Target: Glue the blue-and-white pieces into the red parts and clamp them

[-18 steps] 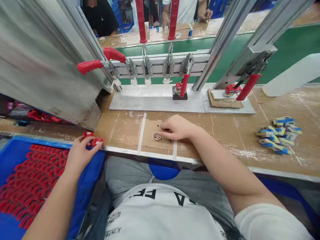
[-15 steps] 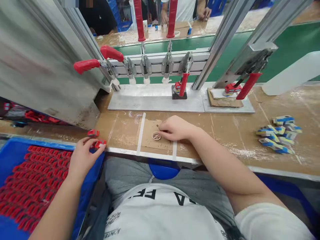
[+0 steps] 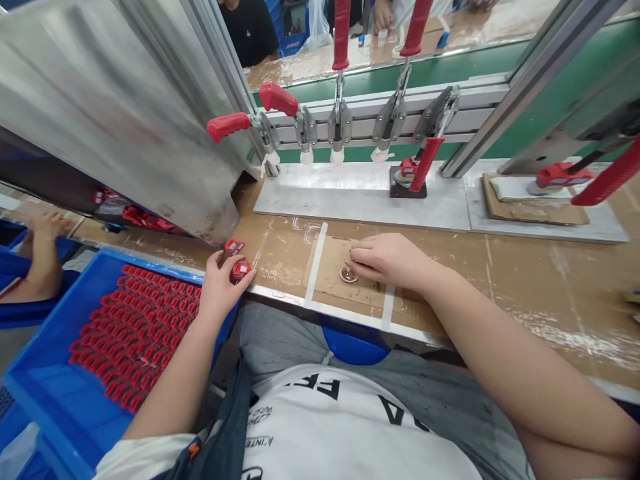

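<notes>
At the table's front edge, my left hand (image 3: 220, 283) has its thumb and fingers around a small red part (image 3: 241, 270). A second red part (image 3: 233, 247) lies just beyond its fingertips. My right hand (image 3: 385, 259) is over a cardboard piece (image 3: 330, 287) taped to the table, its fingers pinched at the edge of a small round ring-like item (image 3: 349, 273). Whether anything is between those fingertips is hidden.
A blue bin (image 3: 95, 267) with rows of red parts stands at the left. Behind the hands, red-handled clamps (image 3: 340, 33) rise over a metal plate (image 3: 320, 193); one presses a red part on a black block (image 3: 400, 190). Another person's arm (image 3: 43, 253) shows at far left.
The view has swung left, so the scene sits further right and more of the blue bin shows. Both hands stay at about the same spots on the table.
</notes>
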A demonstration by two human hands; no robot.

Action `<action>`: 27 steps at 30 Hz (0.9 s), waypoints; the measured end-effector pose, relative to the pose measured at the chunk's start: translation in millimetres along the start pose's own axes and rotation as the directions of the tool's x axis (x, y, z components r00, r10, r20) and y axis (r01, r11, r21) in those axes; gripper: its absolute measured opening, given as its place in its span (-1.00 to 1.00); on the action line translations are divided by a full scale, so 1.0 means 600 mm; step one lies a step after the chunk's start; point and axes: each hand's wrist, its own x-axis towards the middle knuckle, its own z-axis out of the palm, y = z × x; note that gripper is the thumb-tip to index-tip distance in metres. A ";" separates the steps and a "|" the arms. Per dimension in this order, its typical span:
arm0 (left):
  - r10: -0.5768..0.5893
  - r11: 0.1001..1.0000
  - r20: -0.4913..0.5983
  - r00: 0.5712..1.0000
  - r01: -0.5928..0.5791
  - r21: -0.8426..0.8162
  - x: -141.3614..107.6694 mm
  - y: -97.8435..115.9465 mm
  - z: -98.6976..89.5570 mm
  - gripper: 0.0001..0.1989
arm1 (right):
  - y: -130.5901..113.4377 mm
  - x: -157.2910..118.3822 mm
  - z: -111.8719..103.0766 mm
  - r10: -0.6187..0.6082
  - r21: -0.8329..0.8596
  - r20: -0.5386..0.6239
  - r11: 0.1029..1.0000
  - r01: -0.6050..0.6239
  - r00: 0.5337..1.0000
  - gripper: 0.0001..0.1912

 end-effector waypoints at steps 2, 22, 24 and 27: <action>0.046 0.999 -0.034 0.998 -0.046 0.009 -0.004 0.014 0.006 -0.54 | -0.003 0.000 -0.005 0.037 0.031 0.030 0.999 -0.038 0.999 -0.60; 0.443 0.861 -0.075 0.893 -0.447 -0.242 0.141 0.238 0.065 -0.53 | -0.003 0.001 -0.006 0.088 0.287 -0.007 0.954 -0.082 0.996 -0.52; 0.474 0.782 -0.035 0.880 -0.439 -0.442 0.170 0.289 0.077 -0.50 | -0.001 0.001 -0.005 0.110 0.318 -0.009 0.943 -0.101 0.994 -0.53; 0.506 0.684 0.060 0.861 -0.357 -0.636 0.207 0.352 0.110 -0.49 | 0.005 -0.001 -0.004 0.154 0.367 -0.016 0.920 -0.138 0.988 -0.53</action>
